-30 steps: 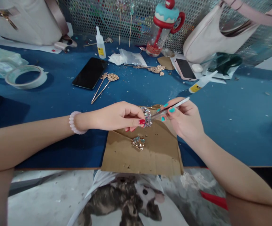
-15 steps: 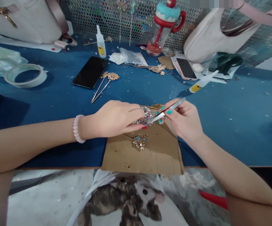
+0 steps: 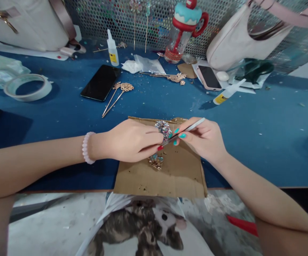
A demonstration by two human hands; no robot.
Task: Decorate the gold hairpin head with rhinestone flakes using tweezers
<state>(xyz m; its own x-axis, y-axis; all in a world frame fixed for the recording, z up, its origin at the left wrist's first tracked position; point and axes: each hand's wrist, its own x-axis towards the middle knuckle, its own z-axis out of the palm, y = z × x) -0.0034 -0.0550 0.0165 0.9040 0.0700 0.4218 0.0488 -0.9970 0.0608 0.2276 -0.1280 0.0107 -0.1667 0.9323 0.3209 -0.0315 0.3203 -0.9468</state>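
My right hand (image 3: pixel 205 137) grips metal tweezers (image 3: pixel 195 124), their lower end slanting down-left to my left fingertips. My left hand (image 3: pixel 132 141) is closed, fingers bent and thumb pressed in; whatever it may hold is hidden. Just beyond its fingers lies a cluster of small multicoloured rhinestones (image 3: pixel 163 128). Below the left thumb, a gold hairpin head with blue and clear stones (image 3: pixel 156 163) rests on a piece of cardboard (image 3: pixel 180 174), partly covered by that hand.
Two gold filigree hairpins (image 3: pixel 125 87) lie beside a black phone (image 3: pixel 100 82). Farther back are a glue bottle (image 3: pixel 112 51), more hairpins (image 3: pixel 176 78) and a red-and-blue cup (image 3: pixel 187 23). Another glue bottle (image 3: pixel 224 95) and a phone (image 3: pixel 209 77) are right; a tape roll (image 3: pixel 27 96) is left.
My left hand has moved slightly nearer to me, partly covering the stone-set hairpin and uncovering more of the rhinestone cluster. The tweezers have shifted down-left to the left fingertips.
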